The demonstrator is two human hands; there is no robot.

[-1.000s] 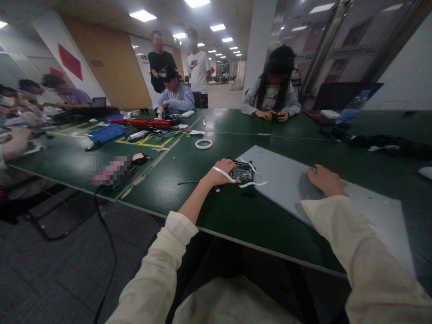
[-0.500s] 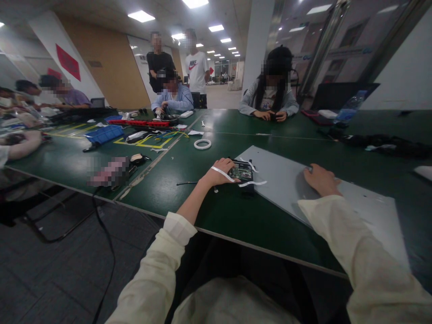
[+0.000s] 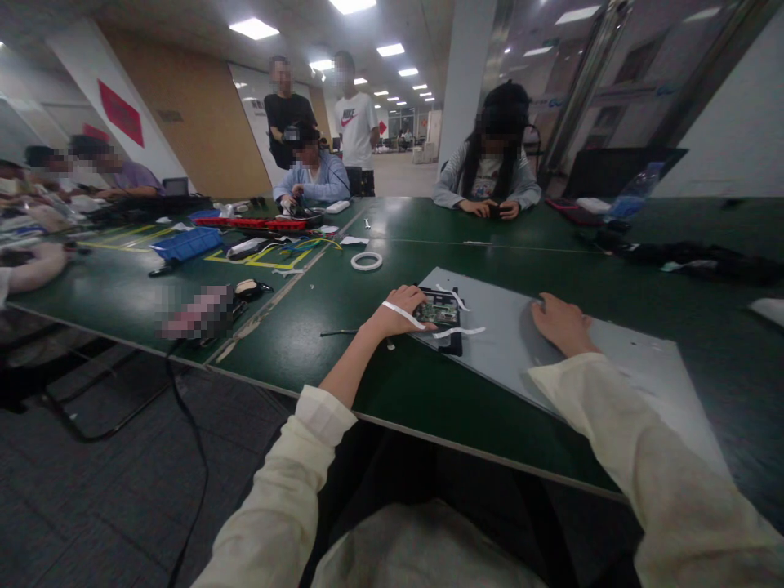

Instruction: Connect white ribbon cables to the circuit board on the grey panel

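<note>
My left hand point(image 3: 399, 312) rests on the green table point(image 3: 343, 302) and grips the left side of a small black device with an exposed circuit board point(image 3: 438, 310). White strips point(image 3: 458, 331) trail from the device, and one crosses my left hand. The device lies at the near left corner of a grey mat point(image 3: 490, 343). My right hand point(image 3: 560, 324) lies palm down on that mat, fingers spread, holding nothing.
A white tape ring point(image 3: 367, 261) lies beyond the device. A thin dark tool point(image 3: 340, 332) sits left of my hand. Blue bins point(image 3: 189, 242), cables and a red tray point(image 3: 257, 222) cover the left tables. Other people sit and stand around the far sides. A laptop point(image 3: 612, 175) stands far right.
My right hand has slid leftward on the grey mat, and the mat has shifted left with it, now reaching under the device. My left hand keeps its hold.
</note>
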